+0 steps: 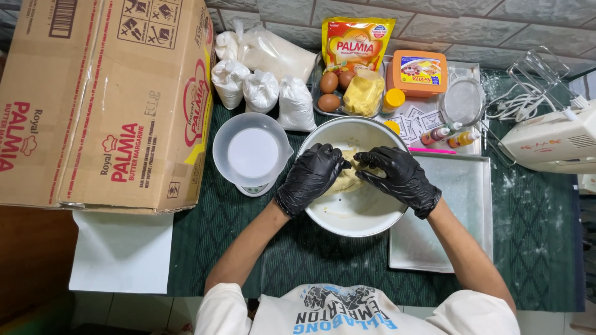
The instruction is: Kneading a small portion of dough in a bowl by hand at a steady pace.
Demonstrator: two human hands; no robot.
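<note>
Curling over the bowl (pixel 347 214), both gloved hands (pixel 357 177) grip yellow dough (pixel 345 180).

A dark green ribbed cloth (pixel 534 248) covers the table across the middle and right of the frame. On it lie a large cardboard box (pixel 99 99) at upper left, a white measuring jug (pixel 251 152) on a small scale, tied white bags (pixel 261 90) above it, a white mixing bowl (pixel 354 214) at centre, a baking tray (pixel 459 211) just right of it, and a hand mixer (pixel 552 139) at far right.
</note>
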